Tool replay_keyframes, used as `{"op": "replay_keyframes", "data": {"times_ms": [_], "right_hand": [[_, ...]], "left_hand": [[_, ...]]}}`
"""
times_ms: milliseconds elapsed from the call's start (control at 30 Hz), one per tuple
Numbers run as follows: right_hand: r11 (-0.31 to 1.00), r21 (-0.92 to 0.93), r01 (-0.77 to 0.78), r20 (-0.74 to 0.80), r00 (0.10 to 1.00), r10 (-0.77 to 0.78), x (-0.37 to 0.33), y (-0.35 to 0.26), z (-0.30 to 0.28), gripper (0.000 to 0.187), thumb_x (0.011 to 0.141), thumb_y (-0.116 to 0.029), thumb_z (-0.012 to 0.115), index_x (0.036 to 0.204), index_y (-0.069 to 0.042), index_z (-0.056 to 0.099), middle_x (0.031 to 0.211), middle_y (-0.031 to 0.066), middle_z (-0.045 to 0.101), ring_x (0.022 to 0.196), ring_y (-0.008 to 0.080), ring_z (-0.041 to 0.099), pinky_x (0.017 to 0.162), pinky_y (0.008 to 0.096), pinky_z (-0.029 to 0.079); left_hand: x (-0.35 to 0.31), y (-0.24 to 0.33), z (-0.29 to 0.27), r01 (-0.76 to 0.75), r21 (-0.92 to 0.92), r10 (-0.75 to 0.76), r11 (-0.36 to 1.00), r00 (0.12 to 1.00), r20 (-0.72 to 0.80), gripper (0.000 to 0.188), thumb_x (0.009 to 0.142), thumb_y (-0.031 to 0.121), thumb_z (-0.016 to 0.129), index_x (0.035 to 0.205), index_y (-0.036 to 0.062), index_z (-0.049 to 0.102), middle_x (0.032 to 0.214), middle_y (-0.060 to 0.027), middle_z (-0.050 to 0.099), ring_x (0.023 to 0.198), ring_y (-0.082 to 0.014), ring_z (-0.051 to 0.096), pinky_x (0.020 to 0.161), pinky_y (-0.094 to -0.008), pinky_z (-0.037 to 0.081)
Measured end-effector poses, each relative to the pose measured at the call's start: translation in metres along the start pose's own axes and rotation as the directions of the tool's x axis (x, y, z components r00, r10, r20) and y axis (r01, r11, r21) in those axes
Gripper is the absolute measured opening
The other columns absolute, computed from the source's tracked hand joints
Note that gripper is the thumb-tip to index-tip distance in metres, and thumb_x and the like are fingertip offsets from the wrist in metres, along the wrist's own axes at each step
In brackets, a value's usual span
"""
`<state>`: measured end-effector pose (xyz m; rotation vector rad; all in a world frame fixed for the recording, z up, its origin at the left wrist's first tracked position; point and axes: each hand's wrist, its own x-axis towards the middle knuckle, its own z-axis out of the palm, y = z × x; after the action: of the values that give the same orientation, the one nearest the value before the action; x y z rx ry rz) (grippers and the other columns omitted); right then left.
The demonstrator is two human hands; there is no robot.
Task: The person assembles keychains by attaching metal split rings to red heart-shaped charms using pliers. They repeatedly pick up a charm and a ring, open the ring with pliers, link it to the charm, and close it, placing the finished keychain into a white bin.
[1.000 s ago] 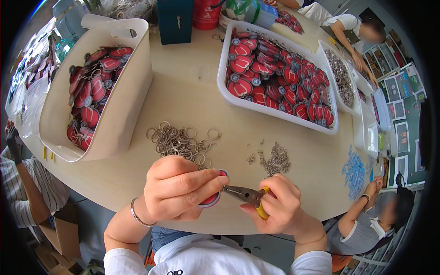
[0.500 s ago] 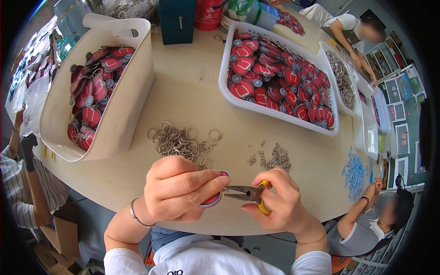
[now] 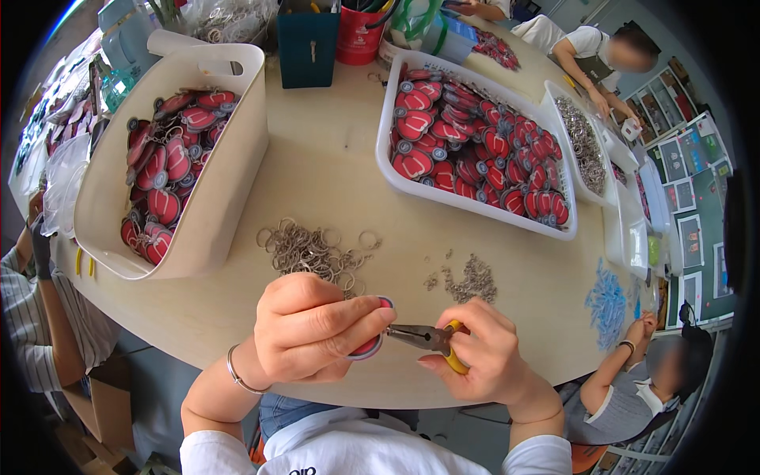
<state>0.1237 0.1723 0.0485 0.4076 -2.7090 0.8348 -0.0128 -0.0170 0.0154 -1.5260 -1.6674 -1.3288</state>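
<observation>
My left hand [image 3: 321, 328] is closed on a red keychain charm [image 3: 366, 348] with a grey rim, mostly hidden behind the fingers. In my right hand [image 3: 479, 352] are pliers [image 3: 423, 337] with yellow handles, their jaws pointing left at the charm's edge by my left fingertips. Whatever small part sits between the jaw tips is too small to make out. Just beyond my left hand lies a heap of metal split rings [image 3: 305, 249]. A smaller pile of tiny metal rings [image 3: 473, 281] lies beyond my right hand.
A cream bin [image 3: 229, 174] of red charms stands left; a white tray [image 3: 475, 203] of them stands far right of centre. Behind are a dark green box [image 3: 307, 51] and a red container [image 3: 356, 39]. Blue pieces [image 3: 607, 305] lie right. Other people sit around the table.
The pliers' jaws have come closer together at the charm's edge. My left hand stays nearly in place. The view has shifted slightly, and the far right person's hands have moved.
</observation>
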Motion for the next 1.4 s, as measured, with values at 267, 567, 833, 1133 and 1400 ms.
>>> {"op": "replay_keyframes", "data": {"times_ms": [267, 567, 833, 1133, 1400], "right_hand": [[0.995, 0.095, -0.034, 0.039, 0.999, 0.03, 0.003, 0.001, -0.003, 0.03, 0.066, -0.012, 0.081, 0.064, 0.0, 0.054, 0.08, 0.0096, 0.054, 0.06, 0.0221, 0.053, 0.052, 0.0318, 0.045], [0.948, -0.282, -0.146, -0.201, 0.975, 0.091, 0.086, 0.112, -0.007, 0.017, 0.069, -0.005, 0.076, 0.083, -0.001, 0.067, 0.096, 0.0087, 0.054, 0.094, 0.0271, 0.053, 0.082, 0.0394, 0.043], [0.848, -0.479, 0.228, 0.046, 0.971, -0.235, 0.123, 0.133, -0.001, 0.003, 0.073, -0.004, 0.068, 0.075, -0.004, 0.067, 0.096, 0.0068, 0.056, 0.097, 0.0241, 0.052, 0.085, 0.0388, 0.041], [0.84, -0.49, 0.234, 0.064, 0.97, -0.233, 0.127, 0.152, 0.0, 0.004, 0.075, -0.005, 0.066, 0.075, -0.001, 0.064, 0.092, 0.0097, 0.055, 0.093, 0.0274, 0.052, 0.08, 0.0386, 0.043], [0.983, 0.115, -0.145, -0.378, 0.908, 0.179, 0.059, 0.079, 0.005, 0.009, 0.082, -0.004, 0.067, 0.087, 0.001, 0.061, 0.091, 0.0097, 0.053, 0.083, 0.0249, 0.056, 0.071, 0.0352, 0.046]], "left_hand": [[0.002, 0.001, -0.01, 0.021, 0.094, -0.026, 0.995, 0.998, 0.053, 0.036, 0.055, 0.002, 0.064, 0.09, 0.0044, 0.073, 0.085, -0.0031, 0.068, 0.061, -0.0164, 0.053, 0.052, -0.0275, 0.044], [0.077, -0.029, -0.115, 0.309, 0.716, -0.241, 0.626, 0.95, -0.199, 0.009, 0.085, 0.005, 0.063, 0.088, -0.0035, 0.064, 0.085, -0.014, 0.064, 0.074, -0.0283, 0.061, 0.068, -0.033, 0.047], [0.067, -0.069, -0.136, 0.239, 0.913, -0.574, 0.332, 0.819, -0.006, 0.035, 0.088, 0.019, 0.063, 0.116, -0.001, 0.059, 0.111, -0.0131, 0.063, 0.097, -0.0339, 0.06, 0.083, -0.0423, 0.047], [0.043, -0.011, -0.048, 0.342, 0.283, -0.275, 0.896, 0.928, -0.251, 0.008, 0.079, -0.004, 0.068, 0.087, -0.0011, 0.069, 0.073, -0.0076, 0.063, 0.053, -0.0125, 0.052, 0.047, -0.0239, 0.041], [0.002, -0.015, 0.041, 0.657, -0.317, -0.706, 0.684, 0.706, -0.061, 0.027, 0.084, 0.013, 0.072, 0.107, -0.0009, 0.065, 0.073, -0.0066, 0.062, 0.06, -0.0141, 0.059, 0.052, -0.0251, 0.047]]}}
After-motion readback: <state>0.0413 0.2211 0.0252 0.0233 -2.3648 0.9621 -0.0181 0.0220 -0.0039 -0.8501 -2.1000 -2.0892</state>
